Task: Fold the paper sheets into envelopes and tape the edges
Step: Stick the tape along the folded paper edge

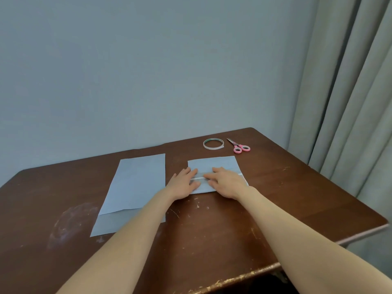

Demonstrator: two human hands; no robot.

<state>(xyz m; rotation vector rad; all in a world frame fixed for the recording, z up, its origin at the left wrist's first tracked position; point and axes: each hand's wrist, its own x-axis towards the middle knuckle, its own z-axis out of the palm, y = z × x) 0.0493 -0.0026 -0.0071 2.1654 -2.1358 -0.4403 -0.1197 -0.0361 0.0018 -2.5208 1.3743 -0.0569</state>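
A folded light-blue paper envelope lies on the brown table, a white strip of tape running across its middle seam. My left hand lies flat on its left part, fingers straight and pressing down. My right hand rests on the middle and right part, fingertips on the tape strip. A stack of flat light-blue paper sheets lies to the left, my left forearm crossing its near right corner. A tape roll and pink-handled scissors sit beyond the envelope.
The table is dark wood with scratches, its far edge against a grey wall. A grey curtain hangs at the right. The table's right and near edges lie close to my arms.
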